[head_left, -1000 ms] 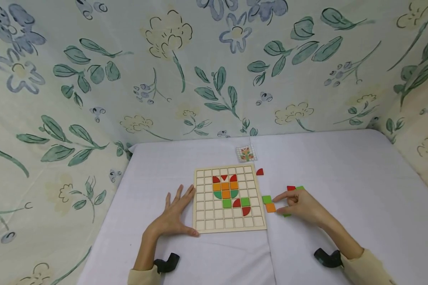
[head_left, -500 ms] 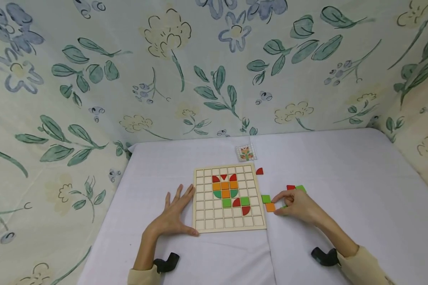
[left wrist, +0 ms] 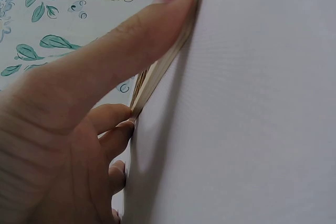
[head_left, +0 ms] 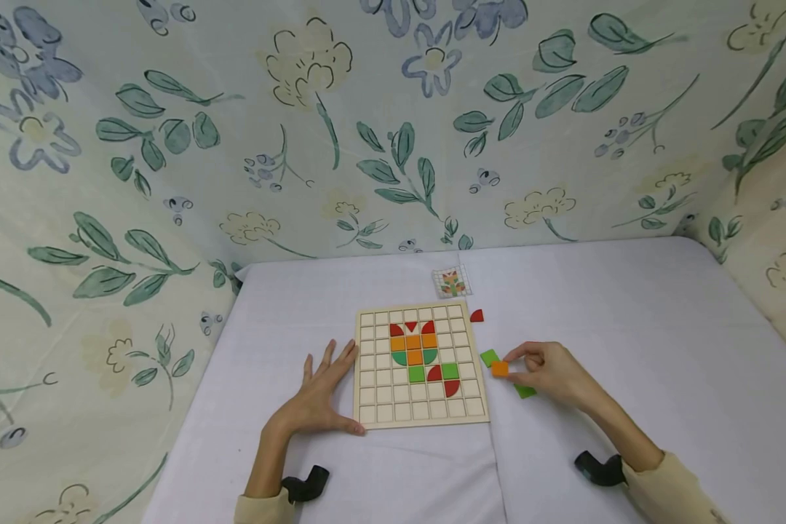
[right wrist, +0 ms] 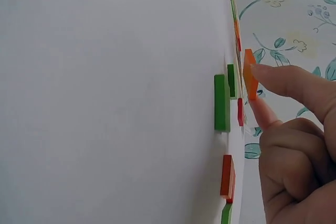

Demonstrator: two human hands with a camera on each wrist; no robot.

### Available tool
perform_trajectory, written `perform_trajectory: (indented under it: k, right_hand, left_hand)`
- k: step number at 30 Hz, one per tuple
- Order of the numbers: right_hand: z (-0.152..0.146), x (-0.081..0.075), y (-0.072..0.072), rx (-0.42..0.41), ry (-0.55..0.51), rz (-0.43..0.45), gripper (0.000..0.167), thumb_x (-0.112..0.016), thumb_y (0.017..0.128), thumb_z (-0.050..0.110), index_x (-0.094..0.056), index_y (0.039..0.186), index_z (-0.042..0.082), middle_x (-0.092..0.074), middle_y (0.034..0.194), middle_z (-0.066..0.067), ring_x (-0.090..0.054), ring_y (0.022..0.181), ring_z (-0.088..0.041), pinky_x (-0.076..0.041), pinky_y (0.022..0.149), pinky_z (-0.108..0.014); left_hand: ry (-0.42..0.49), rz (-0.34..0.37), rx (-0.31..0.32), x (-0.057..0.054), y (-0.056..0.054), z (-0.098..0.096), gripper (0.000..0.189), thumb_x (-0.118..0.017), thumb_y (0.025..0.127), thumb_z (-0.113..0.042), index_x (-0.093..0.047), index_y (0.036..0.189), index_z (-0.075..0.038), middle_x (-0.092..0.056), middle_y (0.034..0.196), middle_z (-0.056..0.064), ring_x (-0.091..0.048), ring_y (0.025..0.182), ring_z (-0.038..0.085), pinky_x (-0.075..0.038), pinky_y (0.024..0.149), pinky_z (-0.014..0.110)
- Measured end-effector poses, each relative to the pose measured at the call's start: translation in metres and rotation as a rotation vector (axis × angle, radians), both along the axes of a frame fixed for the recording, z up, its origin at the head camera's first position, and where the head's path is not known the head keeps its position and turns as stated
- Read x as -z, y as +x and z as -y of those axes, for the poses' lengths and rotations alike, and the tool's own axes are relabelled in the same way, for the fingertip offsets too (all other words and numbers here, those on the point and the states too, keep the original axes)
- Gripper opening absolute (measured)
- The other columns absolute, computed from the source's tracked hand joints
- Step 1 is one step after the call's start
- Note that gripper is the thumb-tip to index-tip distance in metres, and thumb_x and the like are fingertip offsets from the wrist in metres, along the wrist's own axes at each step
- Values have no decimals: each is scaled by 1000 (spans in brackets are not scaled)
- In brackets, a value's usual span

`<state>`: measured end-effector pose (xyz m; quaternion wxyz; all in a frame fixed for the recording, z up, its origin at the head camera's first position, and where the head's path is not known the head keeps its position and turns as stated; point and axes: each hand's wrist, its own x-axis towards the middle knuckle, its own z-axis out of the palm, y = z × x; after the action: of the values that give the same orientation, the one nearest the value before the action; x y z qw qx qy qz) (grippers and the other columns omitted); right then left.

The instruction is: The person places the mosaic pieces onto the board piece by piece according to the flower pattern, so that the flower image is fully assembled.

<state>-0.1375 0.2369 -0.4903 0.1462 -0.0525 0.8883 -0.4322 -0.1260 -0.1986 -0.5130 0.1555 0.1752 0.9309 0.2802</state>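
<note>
My right hand (head_left: pixel 553 375) pinches an orange square tile (head_left: pixel 500 369) between thumb and index finger. In the right wrist view the orange tile (right wrist: pixel 249 74) is held above the table. A green square tile (head_left: pixel 489 357) lies tilted beside the board, and another green tile (head_left: pixel 525 391) shows under the hand. My left hand (head_left: pixel 317 397) is spread along the left edge of the wooden grid board (head_left: pixel 399 413), its thumb at the near corner. On the board, red, orange and green tiles form a flower-like pattern. The left wrist view shows the thumb (left wrist: pixel 136 45) against the board's side.
A small pattern card (head_left: pixel 453 282) lies behind the board. One red quarter-circle tile (head_left: pixel 477 316) sits off its right edge. In the right wrist view a red tile (right wrist: pixel 227 177) and a green tile (right wrist: pixel 226 214) lie nearer; the right hand covers them in the head view.
My right hand has taken hold of the orange tile and raised it from the table, slightly away from me. The green tile beside it has turned. My left hand stays still.
</note>
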Motion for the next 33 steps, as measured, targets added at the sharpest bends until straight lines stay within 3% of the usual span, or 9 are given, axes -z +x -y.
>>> perform_trajectory:
  k: [6, 15, 23, 33]
  right_hand:
    - [21, -1, 2, -55, -61, -37, 31, -86, 83, 17, -74, 108, 4, -28, 61, 6, -27, 55, -6, -24, 52, -21]
    - [69, -1, 1, -116, -80, -20, 24, -87, 81, 17, -76, 101, 8, -28, 58, 6, -26, 53, -9, -22, 51, -21]
    - [90, 3, 2, -204, -92, -38, 24, -88, 80, 12, -75, 98, 5, -30, 54, 7, -27, 49, -7, -21, 49, -19]
    - [97, 4, 6, -151, -72, -21, 23, -88, 80, 11, -78, 101, 9, -31, 53, 6, -27, 46, -7, -19, 47, -17]
  left_hand:
    - [5, -5, -3, 0, 1, 0, 143, -98, 57, -56, -16, 167, -17, -8, 176, -1, 10, 163, 37, 17, 124, 69]
    - [22, -18, 0, -1, 2, 1, 141, -98, 58, -53, -17, 167, -17, -10, 176, 1, 8, 163, 38, 16, 124, 70]
    - [22, -8, 9, -2, 3, 1, 141, -98, 59, -53, -15, 167, -16, -8, 176, 1, 10, 163, 38, 17, 124, 70]
    - [9, 10, 6, -5, 2, 1, 142, -97, 59, -54, -13, 167, -18, -7, 176, -2, 12, 163, 35, 17, 125, 68]
